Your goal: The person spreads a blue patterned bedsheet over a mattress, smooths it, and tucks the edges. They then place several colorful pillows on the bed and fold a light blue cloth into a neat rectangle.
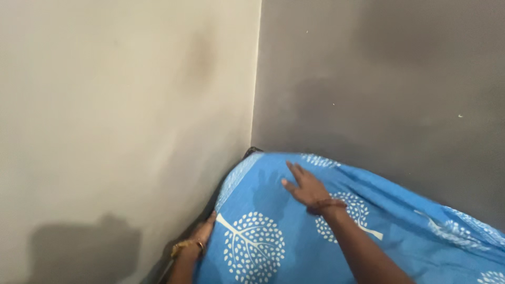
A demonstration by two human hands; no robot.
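Note:
A bright blue bedsheet (273,210) with white tree prints covers a mattress pushed into a wall corner. My right hand (305,186) lies flat on top of the sheet, fingers spread, pointing toward the corner. My left hand (202,234) is at the sheet's left edge, down in the dark gap between mattress and wall, fingers against the fabric. Whether it grips the edge is hidden. Both wrists wear bangles.
A beige wall (115,115) stands close on the left and a grey wall (389,89) behind; they meet in a corner just above the mattress. A dark mattress corner (251,152) peeks out at the sheet's far tip.

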